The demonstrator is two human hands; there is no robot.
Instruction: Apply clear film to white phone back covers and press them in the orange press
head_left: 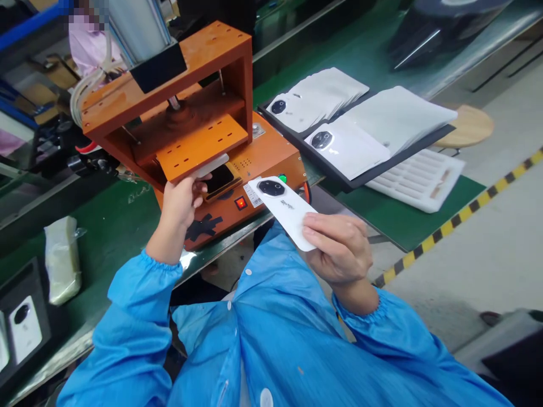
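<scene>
My right hand point(339, 246) pinches the lower end of a white phone back cover point(288, 212), which has a dark oval camera area and small dark print. The cover is tilted in the air in front of the orange press point(271, 155). My left hand point(180, 203) is at the press opening, its fingers closed on a thin white panel point(212, 167) seen edge-on below the raised orange plate point(199, 147). Beneath that panel lies a dark rectangular recess point(220, 180) in the press bed. Part of my left fingers is hidden by the panel.
Right of the press, a black tray point(352, 181) bears stacks of white covers. Below it sits a white slotted tray point(418, 181). At left are a wrapped pale bundle point(63, 260) and a white cover point(25, 330) on dark foam. A person in pink point(89, 45) is behind the press.
</scene>
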